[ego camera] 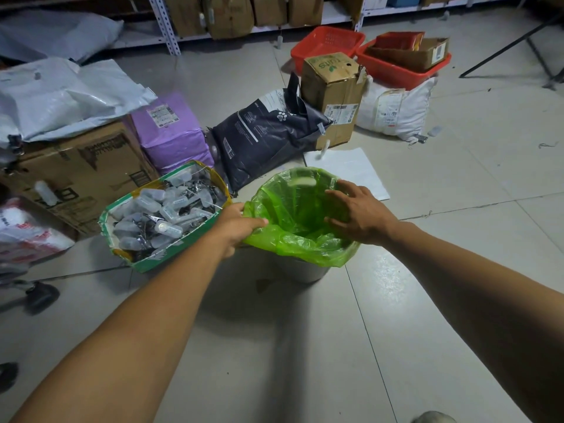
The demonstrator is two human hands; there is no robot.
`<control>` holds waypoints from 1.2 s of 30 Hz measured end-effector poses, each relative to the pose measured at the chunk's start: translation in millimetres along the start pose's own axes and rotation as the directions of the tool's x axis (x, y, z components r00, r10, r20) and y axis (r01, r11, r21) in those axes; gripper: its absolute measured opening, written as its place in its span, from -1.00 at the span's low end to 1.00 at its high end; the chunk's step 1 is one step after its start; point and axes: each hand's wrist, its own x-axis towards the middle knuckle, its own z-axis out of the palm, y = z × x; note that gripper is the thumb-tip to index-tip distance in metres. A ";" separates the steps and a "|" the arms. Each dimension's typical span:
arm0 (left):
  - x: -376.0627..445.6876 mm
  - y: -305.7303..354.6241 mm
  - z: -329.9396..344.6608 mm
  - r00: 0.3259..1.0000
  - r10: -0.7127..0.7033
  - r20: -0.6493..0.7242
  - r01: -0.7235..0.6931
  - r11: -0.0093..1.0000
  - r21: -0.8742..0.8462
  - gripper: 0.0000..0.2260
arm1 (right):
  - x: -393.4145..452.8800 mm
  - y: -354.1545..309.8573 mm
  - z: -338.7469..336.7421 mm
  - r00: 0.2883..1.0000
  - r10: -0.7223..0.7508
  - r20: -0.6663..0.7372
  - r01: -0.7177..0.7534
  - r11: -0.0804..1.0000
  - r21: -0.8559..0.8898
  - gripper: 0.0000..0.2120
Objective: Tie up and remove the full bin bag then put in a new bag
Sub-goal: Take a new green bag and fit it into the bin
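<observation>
A translucent green bin bag [293, 239] lines a small grey bin [305, 271] on the tiled floor, its edge folded over the rim and one handle hole showing at the far side. My left hand [236, 227] pinches the bag's left edge at the rim. My right hand [360, 213] hovers over the bag's right side with its fingers spread, reaching into the opening and pressing on the plastic. The inside of the bag looks empty. No tied full bag is in view.
A green-edged carton of small plastic bottles [164, 215] stands right beside the bin on the left. Behind are a black parcel [265, 135], a purple parcel [171, 129], cardboard boxes [332, 93], red baskets [328, 45], a sheet of paper [351, 170] and shelving.
</observation>
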 end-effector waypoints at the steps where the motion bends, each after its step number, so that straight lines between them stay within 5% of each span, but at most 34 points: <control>1: 2.7 1.2 2.5 0.999 0.028 -0.044 -0.027 1.000 0.006 -0.64 | 0.1 -0.1 -0.6 1.000 0.013 -0.001 -0.013 1.000 0.017 -0.32; 7: 8.8 2.4 5.7 0.951 0.074 -0.301 -0.074 0.997 0.013 -0.63 | 3.6 -4.3 -4.5 0.994 0.070 -0.085 -0.069 0.998 0.007 -0.64; 13: 0.1 -6.4 -6.8 0.999 -0.017 0.046 0.022 0.994 -0.111 -0.64 | 5.2 -14.2 -5.0 0.983 0.154 -0.103 -0.157 0.987 -0.019 -0.77; 19: 0.1 -10.5 -11.9 0.996 0.057 0.072 -0.059 0.998 0.031 -0.70 | 2.5 -11.3 -2.1 0.983 0.153 -0.096 -0.167 0.973 -0.157 -0.64; 24: 2.9 -8.1 -10.1 0.992 0.000 0.128 -0.004 1.000 0.026 -0.44 | 2.1 -12.3 -1.6 0.968 -0.137 -0.209 0.062 0.943 -0.328 -0.68; 27: 3.8 -5.6 -6.2 0.998 0.005 0.070 -0.005 1.000 -0.003 -0.32 | 8.2 -24.7 -0.1 0.970 -0.231 -0.075 0.203 0.942 -0.268 -0.71; 30: 7.1 -3.6 0.3 0.997 0.075 -0.005 -0.075 0.996 -0.053 -0.42 | 10.7 -36.8 4.7 0.965 -0.187 0.185 0.200 0.978 -0.054 -0.62; 36: 12.5 -2.4 12.1 0.993 0.119 -0.015 -0.116 0.986 0.123 -0.51 | 13.3 -31.9 17.9 0.930 -0.153 0.335 0.164 0.986 -0.007 -0.62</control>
